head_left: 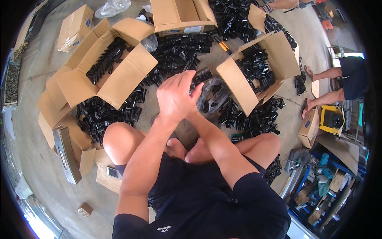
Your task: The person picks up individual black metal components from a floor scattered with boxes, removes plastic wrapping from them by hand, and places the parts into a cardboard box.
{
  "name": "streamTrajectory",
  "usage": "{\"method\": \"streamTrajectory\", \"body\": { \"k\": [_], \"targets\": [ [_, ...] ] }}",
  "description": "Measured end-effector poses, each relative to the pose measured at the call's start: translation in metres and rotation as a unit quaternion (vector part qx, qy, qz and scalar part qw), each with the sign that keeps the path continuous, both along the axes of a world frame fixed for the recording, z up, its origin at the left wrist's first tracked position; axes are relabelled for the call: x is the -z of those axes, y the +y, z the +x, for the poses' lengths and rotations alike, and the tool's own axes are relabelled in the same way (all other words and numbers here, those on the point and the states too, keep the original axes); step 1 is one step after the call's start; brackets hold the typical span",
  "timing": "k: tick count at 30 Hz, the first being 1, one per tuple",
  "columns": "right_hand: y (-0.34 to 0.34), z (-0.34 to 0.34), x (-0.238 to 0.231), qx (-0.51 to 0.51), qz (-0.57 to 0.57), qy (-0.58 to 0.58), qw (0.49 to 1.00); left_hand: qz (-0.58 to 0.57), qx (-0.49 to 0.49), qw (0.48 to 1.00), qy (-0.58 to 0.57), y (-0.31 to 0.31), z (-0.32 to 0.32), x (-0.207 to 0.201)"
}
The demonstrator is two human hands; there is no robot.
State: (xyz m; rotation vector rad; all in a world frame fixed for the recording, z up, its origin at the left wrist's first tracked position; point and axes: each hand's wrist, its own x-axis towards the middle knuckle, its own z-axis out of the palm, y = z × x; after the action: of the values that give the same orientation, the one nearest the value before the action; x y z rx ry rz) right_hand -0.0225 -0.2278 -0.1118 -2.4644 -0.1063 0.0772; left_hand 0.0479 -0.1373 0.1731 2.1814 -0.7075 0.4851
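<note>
Out in front of my chest, my left hand [173, 93] is closed round a glossy black part [202, 78], whose end sticks out on the right past the fingers. Its exact kind is hard to make out. My right hand [191, 110] meets the left at the wrist and lies mostly behind it, so its fingers are hidden. Just beyond both hands spreads a heap of similar black parts [181, 49]. A clear plastic bag [215, 93] with dark pieces inside lies right of the hands.
Open cardboard boxes stand left [127, 75] and right [238, 85], both holding rows of black parts. Another open box [183, 27] is at the far side. More parts [250, 119] lie near my right knee. A person's legs [330, 73] and a yellow-framed crate [332, 119] are at right.
</note>
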Motion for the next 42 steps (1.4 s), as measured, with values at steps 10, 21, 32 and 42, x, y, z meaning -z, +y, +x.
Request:
{"method": "streamTrajectory", "body": {
  "k": [10, 21, 32, 42],
  "targets": [
    [-0.010, -0.007, -0.062, 0.141, 0.135, -0.025, 0.980, -0.003, 0.005, 1.000, -0.014, 0.004, -0.004, 0.010],
    [-0.078, -0.022, -0.325, 0.157, 0.141, -0.292, 0.933, -0.016, 0.030, 0.999, -0.034, -0.010, -0.010, -0.004],
    [-0.067, -0.004, -0.314, 0.042, -0.006, -0.324, 0.945, -0.005, 0.040, 0.997, -0.058, -0.006, -0.017, -0.006],
    [-0.060, -0.001, -0.317, 0.042, -0.078, -0.294, 0.952, 0.015, 0.031, 0.997, -0.070, -0.004, -0.017, -0.005]
  ]
}}
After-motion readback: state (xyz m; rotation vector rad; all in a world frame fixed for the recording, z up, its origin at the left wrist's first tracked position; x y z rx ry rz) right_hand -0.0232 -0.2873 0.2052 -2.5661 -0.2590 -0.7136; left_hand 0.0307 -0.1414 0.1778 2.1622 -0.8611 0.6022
